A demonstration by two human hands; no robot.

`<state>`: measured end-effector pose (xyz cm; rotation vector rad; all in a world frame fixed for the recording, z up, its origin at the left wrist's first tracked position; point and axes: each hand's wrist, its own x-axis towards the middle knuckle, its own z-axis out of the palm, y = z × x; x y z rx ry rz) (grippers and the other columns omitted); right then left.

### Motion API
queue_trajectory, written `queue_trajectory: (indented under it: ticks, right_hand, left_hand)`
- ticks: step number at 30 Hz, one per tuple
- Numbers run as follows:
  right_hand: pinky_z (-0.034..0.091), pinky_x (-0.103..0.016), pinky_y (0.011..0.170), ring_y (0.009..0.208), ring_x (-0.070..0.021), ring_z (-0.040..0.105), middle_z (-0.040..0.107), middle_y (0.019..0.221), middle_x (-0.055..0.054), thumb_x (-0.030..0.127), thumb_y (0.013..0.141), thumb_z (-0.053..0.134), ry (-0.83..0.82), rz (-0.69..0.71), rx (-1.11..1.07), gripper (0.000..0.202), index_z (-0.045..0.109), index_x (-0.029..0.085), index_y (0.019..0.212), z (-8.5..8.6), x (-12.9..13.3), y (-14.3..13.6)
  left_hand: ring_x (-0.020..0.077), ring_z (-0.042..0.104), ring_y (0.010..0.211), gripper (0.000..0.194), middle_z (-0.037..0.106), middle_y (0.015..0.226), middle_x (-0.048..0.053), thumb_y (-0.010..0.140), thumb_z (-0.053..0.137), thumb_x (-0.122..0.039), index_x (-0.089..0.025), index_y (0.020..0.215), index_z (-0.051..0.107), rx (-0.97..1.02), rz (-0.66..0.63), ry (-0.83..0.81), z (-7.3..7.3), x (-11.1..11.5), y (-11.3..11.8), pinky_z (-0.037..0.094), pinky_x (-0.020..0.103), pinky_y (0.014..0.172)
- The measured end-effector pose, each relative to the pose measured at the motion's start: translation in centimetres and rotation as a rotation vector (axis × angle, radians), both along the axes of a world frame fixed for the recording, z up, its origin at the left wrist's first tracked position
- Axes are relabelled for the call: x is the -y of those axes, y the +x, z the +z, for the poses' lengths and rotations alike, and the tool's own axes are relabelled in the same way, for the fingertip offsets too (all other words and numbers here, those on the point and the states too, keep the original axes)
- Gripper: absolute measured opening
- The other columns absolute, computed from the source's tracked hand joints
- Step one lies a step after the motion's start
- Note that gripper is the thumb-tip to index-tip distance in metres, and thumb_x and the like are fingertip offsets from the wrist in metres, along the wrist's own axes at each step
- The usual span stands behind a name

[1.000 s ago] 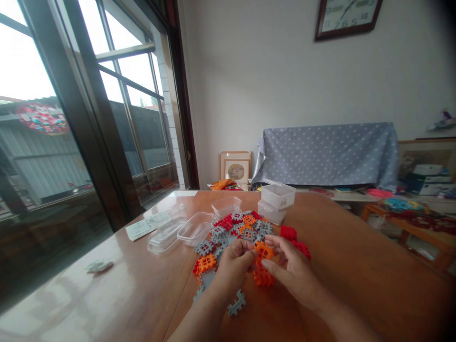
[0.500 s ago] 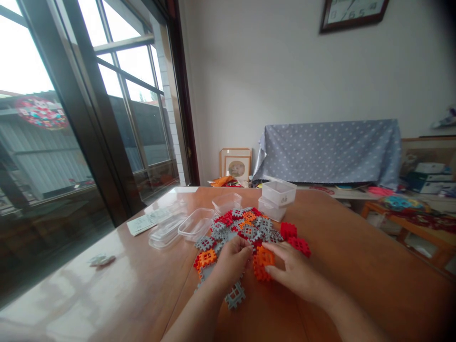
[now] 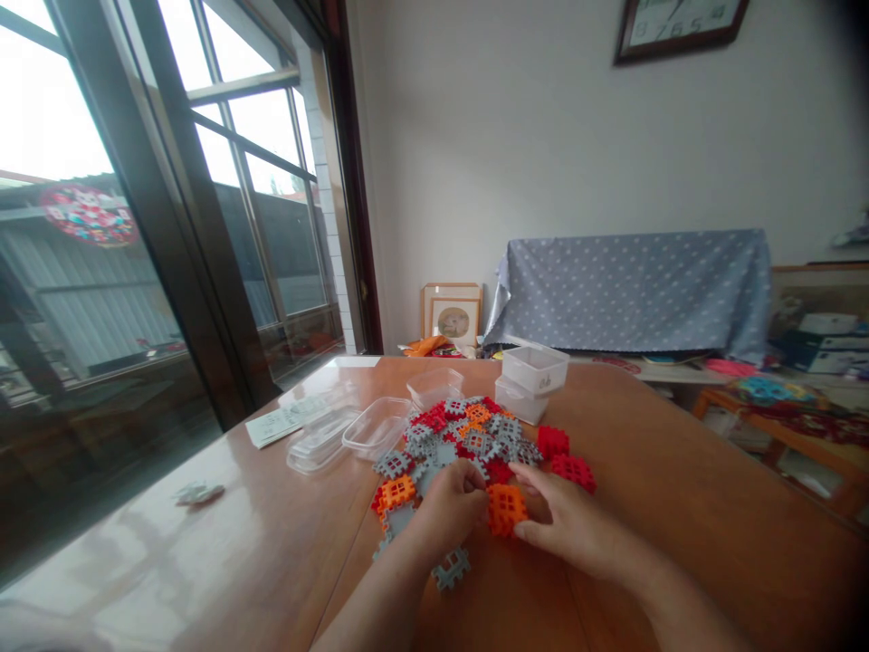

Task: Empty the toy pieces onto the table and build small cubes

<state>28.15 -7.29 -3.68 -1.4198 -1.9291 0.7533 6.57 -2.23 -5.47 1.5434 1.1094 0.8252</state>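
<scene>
Between my hands is an orange interlocking plastic block (image 3: 507, 512), its square-holed face turned towards me. My left hand (image 3: 453, 503) is closed, its fingertips pinched at the block's left edge; those fingers are partly hidden. My right hand (image 3: 567, 516) grips from the right, thumb on the lower right corner and index finger reaching behind the top edge. Beyond them spreads a pile of grey, red and orange interlocking plates (image 3: 479, 441). A grey plate (image 3: 452, 567) lies below my left wrist, and an orange plate (image 3: 397, 492) is to its left.
Clear plastic tubs (image 3: 377, 428) and lids (image 3: 321, 441) lie left of the pile, beside a paper sheet (image 3: 285, 422). Stacked white containers (image 3: 536, 369) stand behind it. Red blocks (image 3: 574, 473) sit at right. A small pale object (image 3: 198, 493) rests far left on the wooden table (image 3: 224, 580).
The block has turned so its orange face points at me; the red side seen before is mostly hidden. My right index finger has shifted slightly. The whole view has moved a little.
</scene>
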Motion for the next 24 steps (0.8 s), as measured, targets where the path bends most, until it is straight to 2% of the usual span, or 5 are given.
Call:
queue_trajectory:
  ticks: [5, 12, 15, 19, 24]
  right_hand:
    - [0.054, -0.037, 0.096, 0.115, -0.0273, 0.067, 0.066, 0.135, -0.011, 0.029, 0.081, 0.067, -0.129, 0.089, -0.178, 0.072, 0.042, 0.022, 0.149, 0.0, 0.1, -0.4]
    - [0.055, -0.033, 0.084, 0.101, -0.0250, 0.070, 0.072, 0.117, -0.009, 0.028, 0.081, 0.066, -0.113, 0.052, -0.141, 0.064, 0.048, 0.023, 0.141, 0.3, 0.1, -0.8]
    - [0.052, -0.029, 0.077, 0.093, -0.0226, 0.068, 0.072, 0.108, -0.006, 0.029, 0.078, 0.069, -0.140, 0.013, -0.062, 0.053, 0.055, 0.023, 0.129, 0.3, 0.2, -0.1]
    - [0.041, -0.024, 0.065, 0.075, -0.0166, 0.060, 0.068, 0.084, 0.000, 0.029, 0.073, 0.073, -0.182, -0.036, 0.152, 0.029, 0.062, 0.021, 0.098, 0.0, 0.4, 1.0]
    - [0.030, -0.023, 0.059, 0.064, -0.0134, 0.049, 0.061, 0.068, 0.003, 0.025, 0.073, 0.070, -0.223, -0.003, 0.221, 0.012, 0.061, 0.020, 0.079, -0.6, 0.2, 1.1]
  left_hand:
    - [0.0109, 0.054, 0.053, 0.020, 0.060, 0.061, -0.004, 0.065, 0.054, -0.012, -0.019, 0.084, 0.055, -0.031, -0.033, -0.006, 0.8, 0.4, 0.1, 0.032, 0.019, 0.048]
    - [0.0120, 0.053, 0.054, 0.019, 0.061, 0.061, -0.003, 0.067, 0.051, -0.012, -0.019, 0.085, 0.056, -0.090, -0.055, 0.023, 1.6, 1.0, 0.1, 0.032, 0.021, 0.050]
    - [0.0129, 0.055, 0.059, 0.013, 0.061, 0.064, -0.002, 0.071, 0.050, -0.012, -0.020, 0.079, 0.056, -0.246, -0.006, 0.156, 2.0, 1.1, -0.2, 0.032, 0.022, 0.054]
    - [0.0147, 0.055, 0.068, 0.008, 0.063, 0.072, 0.000, 0.075, 0.051, -0.014, -0.021, 0.073, 0.055, -0.526, 0.073, 0.422, 2.4, 1.2, -0.8, 0.029, 0.025, 0.058]
    - [0.0182, 0.060, 0.078, 0.013, 0.068, 0.083, 0.003, 0.078, 0.052, -0.018, -0.023, 0.075, 0.063, -0.732, -0.014, 0.536, 2.5, 1.7, -1.3, 0.035, 0.026, 0.065]
